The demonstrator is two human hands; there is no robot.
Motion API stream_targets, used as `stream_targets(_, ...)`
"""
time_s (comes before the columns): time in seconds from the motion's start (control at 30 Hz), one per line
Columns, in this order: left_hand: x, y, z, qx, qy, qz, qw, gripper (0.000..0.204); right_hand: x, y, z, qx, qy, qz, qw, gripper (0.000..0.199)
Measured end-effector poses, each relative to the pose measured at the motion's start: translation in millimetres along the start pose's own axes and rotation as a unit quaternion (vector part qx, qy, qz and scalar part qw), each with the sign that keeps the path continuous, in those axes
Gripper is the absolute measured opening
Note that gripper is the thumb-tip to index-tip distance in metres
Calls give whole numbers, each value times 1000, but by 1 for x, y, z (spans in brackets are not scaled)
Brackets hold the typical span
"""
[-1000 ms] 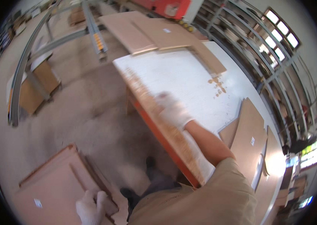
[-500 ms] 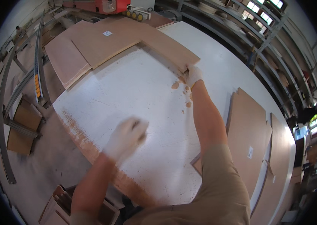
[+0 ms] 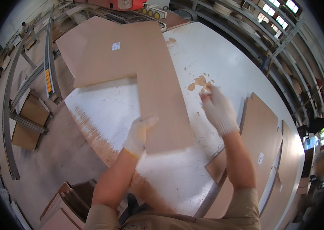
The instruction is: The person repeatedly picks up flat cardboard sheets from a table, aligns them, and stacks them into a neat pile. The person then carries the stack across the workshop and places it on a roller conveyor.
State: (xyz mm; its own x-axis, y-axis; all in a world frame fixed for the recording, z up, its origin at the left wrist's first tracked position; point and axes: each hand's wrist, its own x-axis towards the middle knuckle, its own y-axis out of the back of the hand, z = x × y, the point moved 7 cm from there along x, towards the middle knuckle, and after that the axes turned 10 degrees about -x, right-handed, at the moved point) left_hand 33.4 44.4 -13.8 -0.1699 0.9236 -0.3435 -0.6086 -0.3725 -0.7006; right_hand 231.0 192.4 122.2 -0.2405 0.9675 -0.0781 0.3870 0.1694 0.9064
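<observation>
- The L-shaped panel [image 3: 139, 53] looked like wood-based board, smooth and matt.
- Its label [image 3: 116, 46] looked like paper.
- The worktable [image 3: 162, 174] had a smooth, faintly glossy white top, scratched, and worn rough and brown along one edge.
- The left glove [image 3: 136, 134] and right glove [image 3: 219, 109] looked like matt knitted cloth.
- The shirt [image 3: 158, 223] was dull cloth.
- The long rail [image 3: 49, 57] and storage rack [image 3: 281, 49] looked like grey metal, mostly matt.
</observation>
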Motion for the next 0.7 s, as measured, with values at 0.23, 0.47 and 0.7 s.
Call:
stream_targets(0.23, -114, 4, -51, 164, 10, 34, 986, 29, 116, -135, -7, 92, -19, -68, 993, 53)
stream_targets(0.47, -222, 63, -74, 49, -69, 8, 996, 41, -61, -87, -138, -56, 167, 32, 984, 43)
stream_targets(0.7, -358, 69, -22, 148, -199, 151, 957, 54, -143, -93, -255, 209, 246, -24, 946, 45)
